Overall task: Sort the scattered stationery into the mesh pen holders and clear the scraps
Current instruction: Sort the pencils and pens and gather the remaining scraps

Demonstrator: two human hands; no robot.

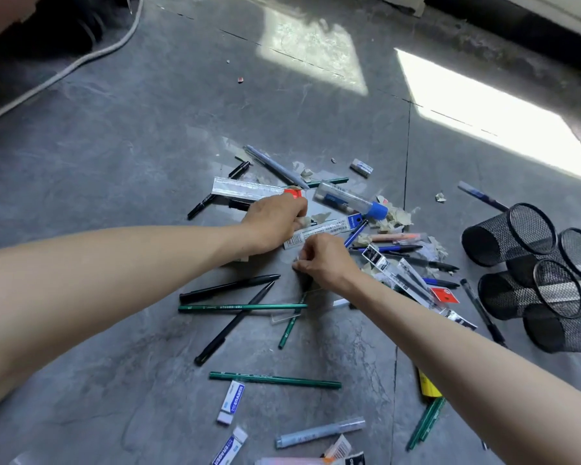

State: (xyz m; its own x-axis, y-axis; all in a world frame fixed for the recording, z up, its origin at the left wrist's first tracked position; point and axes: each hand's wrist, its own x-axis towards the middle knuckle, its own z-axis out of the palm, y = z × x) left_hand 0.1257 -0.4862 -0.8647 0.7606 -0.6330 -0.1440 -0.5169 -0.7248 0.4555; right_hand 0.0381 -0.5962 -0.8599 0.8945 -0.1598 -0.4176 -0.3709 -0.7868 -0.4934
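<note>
Stationery lies scattered on the grey floor. My left hand (275, 223) is closed around pale paper scraps (304, 221) just below a clear ruler (249, 188). My right hand (326, 260) pinches a thin clear plastic scrap (296, 260) beside a long barcoded refill packet (329, 229). Below my hands lie black pens (228, 286) and green pencils (242, 307). Several black mesh pen holders (507, 236) lie on their sides at the right. More paper scraps (396, 218) are heaped near a clear tube with a blue cap (349, 199).
White erasers (232, 401) and a pale blue marker (319, 432) lie near the bottom edge. Another eraser (362, 168) sits beyond the pile. A white cable (81, 62) runs across the top left. Sunlight patches (483, 119) fall on the floor at the upper right.
</note>
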